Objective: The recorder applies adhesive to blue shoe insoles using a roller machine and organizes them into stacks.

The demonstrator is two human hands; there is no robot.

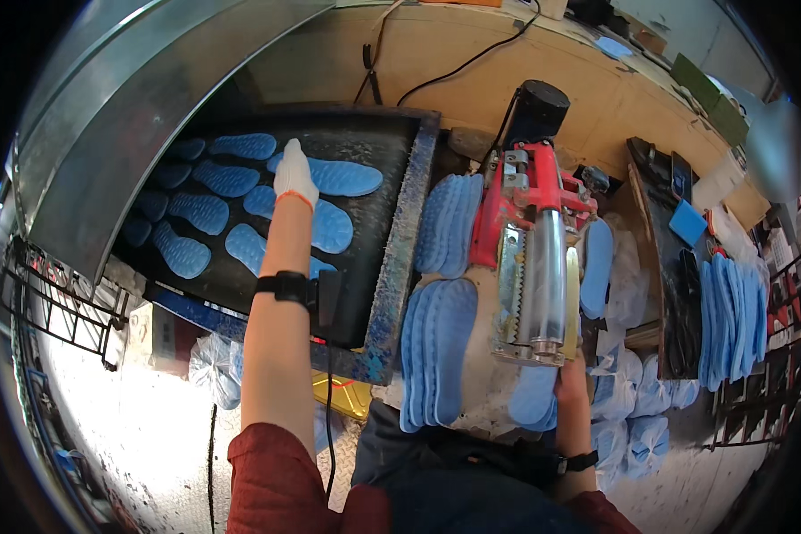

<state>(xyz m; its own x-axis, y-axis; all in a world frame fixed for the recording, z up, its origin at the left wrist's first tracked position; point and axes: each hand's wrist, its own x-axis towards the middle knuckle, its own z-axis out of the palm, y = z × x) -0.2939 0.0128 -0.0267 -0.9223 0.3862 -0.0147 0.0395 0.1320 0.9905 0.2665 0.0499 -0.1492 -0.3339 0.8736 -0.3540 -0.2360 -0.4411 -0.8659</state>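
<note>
My left hand, in a white glove with an orange cuff, reaches over the black belt at the left. Its fingers are pressed together across a blue insole, closed on it as far as I can see. Several more blue insoles lie in slanting rows on the belt. My right hand is low beside the red roller machine, against its near end. Its fingers are mostly hidden there. Next to it, a few blue insoles lie under the machine's near edge.
Two stacks of blue insoles stand between belt and machine. A metal hood covers the belt's left part. At right, a dark shelf holds a phone and more insoles. Bagged insoles sit below. A cable hangs beside my left arm.
</note>
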